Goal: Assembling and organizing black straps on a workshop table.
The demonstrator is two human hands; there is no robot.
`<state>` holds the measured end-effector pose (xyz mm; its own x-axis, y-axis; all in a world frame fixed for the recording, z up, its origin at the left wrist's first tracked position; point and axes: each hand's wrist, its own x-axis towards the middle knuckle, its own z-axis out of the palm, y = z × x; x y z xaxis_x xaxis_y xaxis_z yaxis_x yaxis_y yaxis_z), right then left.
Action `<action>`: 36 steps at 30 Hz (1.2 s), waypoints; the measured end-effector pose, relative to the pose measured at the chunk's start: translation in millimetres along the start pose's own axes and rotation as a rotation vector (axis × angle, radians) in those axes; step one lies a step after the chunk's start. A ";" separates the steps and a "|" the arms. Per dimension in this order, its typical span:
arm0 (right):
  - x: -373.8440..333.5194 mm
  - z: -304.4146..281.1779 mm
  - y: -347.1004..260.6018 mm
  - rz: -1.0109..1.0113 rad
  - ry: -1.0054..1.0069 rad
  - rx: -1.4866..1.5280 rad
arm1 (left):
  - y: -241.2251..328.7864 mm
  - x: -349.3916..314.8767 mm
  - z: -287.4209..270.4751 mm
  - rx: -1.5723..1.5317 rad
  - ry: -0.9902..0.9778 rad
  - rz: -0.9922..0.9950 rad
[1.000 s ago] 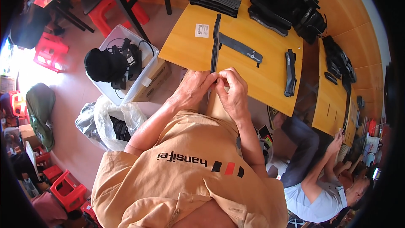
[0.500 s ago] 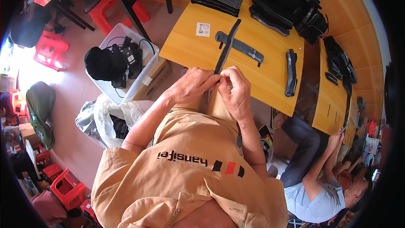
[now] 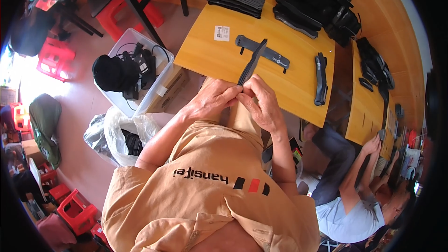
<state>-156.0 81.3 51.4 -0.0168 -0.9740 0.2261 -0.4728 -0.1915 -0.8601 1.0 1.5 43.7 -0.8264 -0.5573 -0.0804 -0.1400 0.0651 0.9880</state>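
Mid-assembly, seemingly: left hand [image 3: 212, 99] and right hand [image 3: 261, 102] both pinched in a closed grip on the near end of a black strap [image 3: 251, 65] (far end slanting over the yellow counter [image 3: 205, 51]); next move, likely, calls for fine fingertip alignment.

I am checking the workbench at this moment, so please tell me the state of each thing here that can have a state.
Left hand: pinching the near end of the strip.
Right hand: pinching the same end.
Long black flat strip: held, far end raised over the table.
Grey flat slotted piece: lying flat on the yellow wooden table.
Clear plastic bin: open, holding black gear.
White plastic bag: open on the floor.
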 end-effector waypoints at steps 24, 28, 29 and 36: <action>-25.3 6.5 9.8 0.208 0.030 0.832 | 25.2 -5.6 18.3 -0.002 -0.048 -0.034; -21.4 3.0 6.1 0.323 0.004 0.996 | 29.8 -10.4 17.0 0.001 -0.028 -0.073; -21.6 1.4 4.9 0.393 -0.024 1.126 | 28.4 -11.6 15.1 0.001 -0.025 -0.074; -18.1 5.3 -10.9 0.388 0.083 1.091 | 40.3 -15.9 13.6 -0.392 -0.046 -0.157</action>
<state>-145.9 100.3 54.3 -0.0712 -0.9869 -0.1446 0.5864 0.0759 -0.8064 1.1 24.3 83.1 -0.8361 -0.4978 -0.2305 -0.0549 -0.3422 0.9380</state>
